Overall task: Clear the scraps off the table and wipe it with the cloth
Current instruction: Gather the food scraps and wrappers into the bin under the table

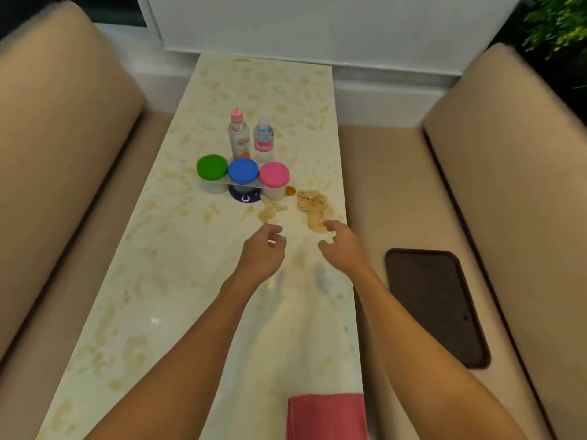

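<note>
Beige, crumbly scraps (313,206) lie by the right edge of the cream, marble-patterned table (158,281), with a smaller pale patch of scraps (270,211) just to their left. My right hand (341,246) hovers at the near end of the larger heap, fingers loosely curled and holding nothing; I cannot tell whether the fingertips touch it. My left hand (263,249) hangs just short of the smaller patch, also loosely curled around nothing. The folded pink cloth (327,416) lies at the near edge of the table, between my forearms and well apart from both hands. Beyond the scraps stand three jars in a row, with a green lid (212,166), a blue lid (243,170) and a pink lid (274,174), and behind them two upright bottles, one pink-capped (238,134), one clear-capped (263,139). A dark tray (435,306) lies on the tan bench seat (381,173) to my right.
</note>
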A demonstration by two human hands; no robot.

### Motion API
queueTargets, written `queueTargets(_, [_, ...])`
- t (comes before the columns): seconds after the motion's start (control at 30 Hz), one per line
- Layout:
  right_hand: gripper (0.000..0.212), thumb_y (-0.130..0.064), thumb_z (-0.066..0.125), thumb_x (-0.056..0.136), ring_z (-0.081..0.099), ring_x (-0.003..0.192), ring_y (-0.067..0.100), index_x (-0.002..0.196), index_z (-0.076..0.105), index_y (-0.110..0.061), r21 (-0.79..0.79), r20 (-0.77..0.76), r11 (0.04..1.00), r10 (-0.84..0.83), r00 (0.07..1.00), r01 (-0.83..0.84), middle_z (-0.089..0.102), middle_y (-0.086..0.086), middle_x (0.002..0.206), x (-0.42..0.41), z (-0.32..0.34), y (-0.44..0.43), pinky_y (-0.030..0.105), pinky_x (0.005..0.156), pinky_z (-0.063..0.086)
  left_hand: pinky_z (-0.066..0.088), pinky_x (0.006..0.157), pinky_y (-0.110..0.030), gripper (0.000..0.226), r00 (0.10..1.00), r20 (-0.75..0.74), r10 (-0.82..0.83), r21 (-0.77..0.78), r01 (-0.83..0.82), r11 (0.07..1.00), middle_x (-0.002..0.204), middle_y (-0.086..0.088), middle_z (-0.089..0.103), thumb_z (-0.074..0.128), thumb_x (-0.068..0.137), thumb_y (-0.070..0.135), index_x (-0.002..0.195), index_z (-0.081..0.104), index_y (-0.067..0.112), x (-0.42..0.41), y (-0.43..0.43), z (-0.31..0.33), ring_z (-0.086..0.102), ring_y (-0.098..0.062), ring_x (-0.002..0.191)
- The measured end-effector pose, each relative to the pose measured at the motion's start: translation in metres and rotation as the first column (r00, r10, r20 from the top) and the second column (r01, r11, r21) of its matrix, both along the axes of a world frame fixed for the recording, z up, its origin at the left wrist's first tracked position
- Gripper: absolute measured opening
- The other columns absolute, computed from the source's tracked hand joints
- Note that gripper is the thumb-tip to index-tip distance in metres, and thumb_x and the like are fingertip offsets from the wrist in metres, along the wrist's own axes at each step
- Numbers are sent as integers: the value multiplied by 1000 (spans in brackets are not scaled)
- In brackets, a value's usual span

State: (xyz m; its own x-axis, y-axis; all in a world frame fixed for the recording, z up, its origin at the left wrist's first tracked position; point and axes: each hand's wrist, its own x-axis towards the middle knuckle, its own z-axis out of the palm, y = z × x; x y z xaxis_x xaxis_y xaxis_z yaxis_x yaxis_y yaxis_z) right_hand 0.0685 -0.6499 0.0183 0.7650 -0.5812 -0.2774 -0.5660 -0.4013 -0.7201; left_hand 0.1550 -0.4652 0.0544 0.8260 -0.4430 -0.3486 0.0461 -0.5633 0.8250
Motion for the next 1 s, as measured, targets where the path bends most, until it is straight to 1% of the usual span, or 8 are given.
queueTargets(0.2, [66, -11, 61, 92, 42, 137, 36, 156, 41, -11, -204, -127, 970, 111, 986, -136, 45, 12, 154, 42, -33, -39, 35, 111, 33, 41, 64, -10, 28, 999, -16, 46, 20, -46, 999, 120, 5, 64, 55, 106, 25, 133, 62, 23, 8, -25, -27, 60, -2, 90])
queueTargets(0.27, [68, -11, 59, 94, 43, 133, 38, 158, 37, -14, -253, -162, 951, 138, 977, -177, 44, 11, 154, 53, -43, -45, 38, 109, 34, 39, 62, -7, 27, 998, -18, 53, 29, -53, 998, 121, 5, 64, 55, 106, 26, 133, 62, 24, 12, -28, -36, 61, -6, 94])
queueTargets(0.37, [62, -12, 59, 94, 46, 119, 38, 153, 42, -21, -340, -210, 905, 192, 959, -256, 49, 12, 144, 65, -57, -44, 42, 98, 41, 39, 65, -8, 27, 997, -34, 64, 33, -63, 997, 122, 5, 63, 55, 107, 25, 133, 62, 24, 18, -31, -47, 61, -11, 102])
queueTargets(0.53, [37, -2, 59, 91, 48, 106, 30, 126, 64, -15, -492, -195, 813, 248, 949, -313, 57, 7, 120, 62, -74, -30, 36, 84, 45, 40, 67, -9, 26, 997, -38, 72, 44, -70, 997, 119, 7, 63, 54, 107, 24, 131, 62, 25, 23, -29, -60, 59, -1, 91])
queueTargets(0.7, [36, 9, 55, 91, 47, 105, 23, 116, 72, -10, -432, -88, 862, 254, 963, -267, 64, 5, 117, 45, -77, -18, 36, 84, 53, 38, 64, -5, 25, 995, -45, 88, 48, -86, 995, 119, 7, 63, 53, 107, 24, 130, 62, 25, 24, -25, -68, 59, -1, 90])
queueTargets(0.83, [25, 0, 63, 94, 49, 98, 11, 110, 75, -15, -282, 16, 933, 236, 972, -222, 66, -1, 111, 27, -62, -5, 7, 82, 39, 41, 67, -11, 25, 992, -70, 102, 31, -100, 995, 120, 6, 62, 53, 107, 25, 131, 63, 25, 20, -25, -71, 59, -1, 91])
queueTargets(0.93, [21, -4, 69, 92, 57, 89, 6, 103, 75, -21, -109, 129, 987, 132, 983, -119, 71, -7, 108, 15, -45, 9, 17, 83, 46, 46, 88, -23, 29, 987, -106, 123, 11, -123, 992, 123, 6, 62, 51, 109, 32, 135, 61, 24, 15, -27, -70, 60, -11, 105])
queueTargets(1.0, [19, -6, 72, 91, 61, 85, 3, 102, 74, -21, 14, 184, 996, 85, 979, -89, 72, -12, 102, 8, -31, 21, 16, 77, 49, 52, 102, -37, 38, 973, -170, 158, -22, -164, 986, 129, 6, 64, 48, 107, 45, 138, 60, 26, 13, -29, -68, 63, -16, 116])
